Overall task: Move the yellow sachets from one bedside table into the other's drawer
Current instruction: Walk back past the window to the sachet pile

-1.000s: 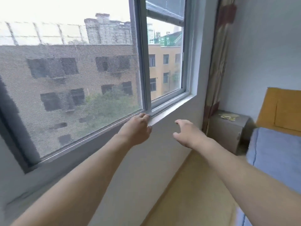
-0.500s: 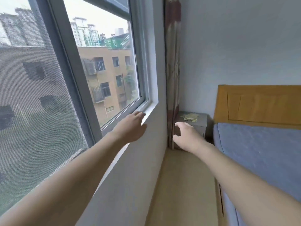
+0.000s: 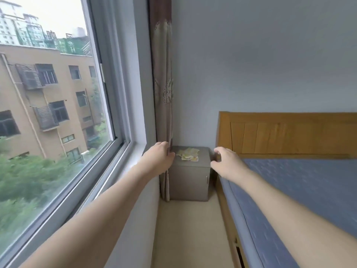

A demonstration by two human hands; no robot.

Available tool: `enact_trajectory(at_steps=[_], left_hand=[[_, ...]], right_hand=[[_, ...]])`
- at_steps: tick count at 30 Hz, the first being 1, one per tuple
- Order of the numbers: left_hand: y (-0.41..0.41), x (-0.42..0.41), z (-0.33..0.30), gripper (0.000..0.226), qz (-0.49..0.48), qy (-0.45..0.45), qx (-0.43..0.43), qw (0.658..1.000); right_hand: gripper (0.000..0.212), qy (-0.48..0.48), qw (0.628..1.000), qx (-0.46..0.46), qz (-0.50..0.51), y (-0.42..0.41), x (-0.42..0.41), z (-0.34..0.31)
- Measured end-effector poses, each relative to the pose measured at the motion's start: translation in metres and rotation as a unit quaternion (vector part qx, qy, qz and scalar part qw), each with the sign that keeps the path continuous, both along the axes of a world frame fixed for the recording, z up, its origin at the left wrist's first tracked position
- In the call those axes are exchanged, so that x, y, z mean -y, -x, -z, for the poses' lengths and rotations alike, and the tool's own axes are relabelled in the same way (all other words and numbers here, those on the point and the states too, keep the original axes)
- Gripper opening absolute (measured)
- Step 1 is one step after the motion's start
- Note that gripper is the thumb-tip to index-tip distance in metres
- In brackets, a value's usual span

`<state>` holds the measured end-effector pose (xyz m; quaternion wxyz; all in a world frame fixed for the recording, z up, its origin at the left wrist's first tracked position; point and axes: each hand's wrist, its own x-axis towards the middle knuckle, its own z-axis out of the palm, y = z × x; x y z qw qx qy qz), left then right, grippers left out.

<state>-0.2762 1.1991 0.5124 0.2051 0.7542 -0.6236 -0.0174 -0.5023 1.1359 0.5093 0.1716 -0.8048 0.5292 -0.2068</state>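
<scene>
There, the yellow sachets [image 3: 189,154] lie in one loose overlapping heap on top of the single grey bedside table [image 3: 190,180], too jumbled to count or to give a common direction. Left of the table hangs one curtain [image 3: 162,93], with the left hand [image 3: 157,161] in front of it, fingers loosely bent. The right hand [image 3: 229,164], right of the table, holds nothing, fingers spread. One bed [image 3: 301,190] lies further right.
</scene>
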Motion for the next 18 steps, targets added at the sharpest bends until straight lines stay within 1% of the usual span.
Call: enact_trajectory(at_steps=[2,4,5,8,11,13,18], left_hand=[[-0.004,0.052,0.015,0.017,0.012,-0.022,-0.023,0.999],[-0.007,0.101,0.031,0.012,0.034,-0.044,-0.033,0.998],[-0.009,0.127,0.037,0.014,0.044,-0.047,-0.035,0.997],[-0.020,0.205,0.054,0.031,0.044,-0.053,-0.033,0.997],[-0.039,0.286,0.062,0.037,0.028,-0.066,-0.038,0.997],[-0.055,0.337,0.059,0.032,0.020,-0.075,-0.039,0.996],[-0.098,0.452,0.053,0.020,0.001,-0.062,-0.056,0.996]], right_hand=[[0.055,-0.012,1.000,-0.010,0.013,-0.005,0.041,0.012],[0.056,-0.029,0.999,-0.016,0.028,-0.010,0.082,0.026],[0.056,-0.037,0.999,-0.016,0.036,-0.013,0.106,0.033],[0.056,-0.047,0.998,-0.017,0.048,-0.025,0.179,0.051],[0.057,-0.057,0.997,-0.006,0.050,-0.041,0.254,0.060],[0.057,-0.066,0.997,-0.002,0.050,-0.053,0.305,0.058],[0.058,-0.076,0.996,0.009,0.043,-0.094,0.419,0.056]])
